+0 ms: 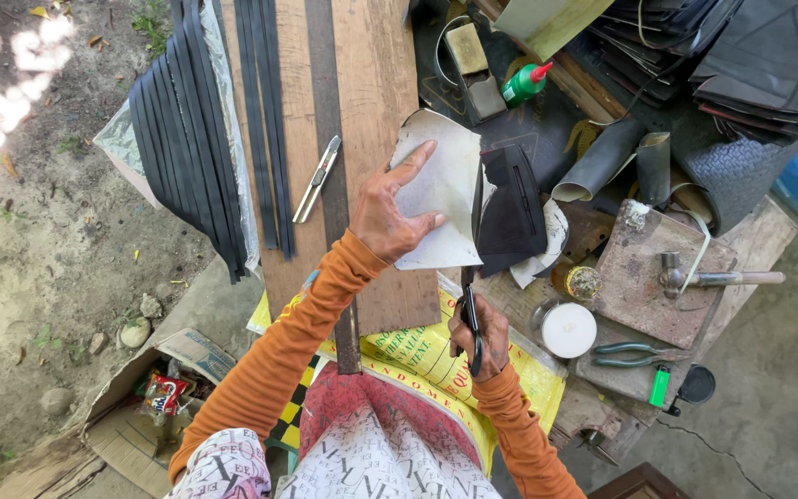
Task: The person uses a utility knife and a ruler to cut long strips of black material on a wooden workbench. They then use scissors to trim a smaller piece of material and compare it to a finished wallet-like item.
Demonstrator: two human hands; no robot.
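Left hand [388,214] of mine lies spread flat on a pale, stiff sheet [441,189], fingers splayed, pinning it against the wooden board [371,83]; thumb and forefinger reach toward its upper edge, which curls up a little. Far to the left of it, a fan of black rubber strips [187,139] hangs over the board's left edge, above bare dirt. More narrow strips [265,111] lie along the board, then a silver utility knife [317,178] just beside a long dark metal bar [330,139] that runs under my wrist. Between the knife and my hand the wood is bare, so I have some room there.

Right of the sheet's cut edge, my right hand [480,337] grips the scissors [469,277], fingers through the loops, blades pointing away from me along that edge. A black flap [513,208] of the same material folds off to the right of the blades.

Further right things crowd in: a white round lid [568,330], a rusty slab [644,277] with a hammer [708,275] lying on it, green-handled pliers [634,354] and a green lighter [660,385] near the bench's edge. Rolled grey rubber [616,157] and stacked black sheets [750,60] fill the far corner.
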